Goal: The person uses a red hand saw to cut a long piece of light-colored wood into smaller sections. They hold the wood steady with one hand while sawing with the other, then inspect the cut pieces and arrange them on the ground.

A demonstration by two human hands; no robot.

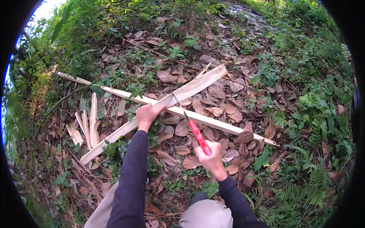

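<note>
Pale split wood lies crossed on the leaf-strewn ground: a wide slat [152, 110] rests over a long thin strip [213, 122], and the 2 meet just beyond the left hand [147, 113]. That hand presses down on the wide slat, its grip closed flat over the wood where the pieces cross. The right hand [210, 159] has its grip wrapped tight around the red handle of a knife [193, 127], whose blade reaches forward and up from the hand to touch the slat's edge just right of the left hand's fingers. By the look of it, the step in hand is trimming or splitting the slat — the blade is set, not yet driven through. The next move would call for a steady hold-down and a stroke kept clear of the left fingers. Left of the left hand lie several short offcuts [85, 127] among dry leaves.
</note>
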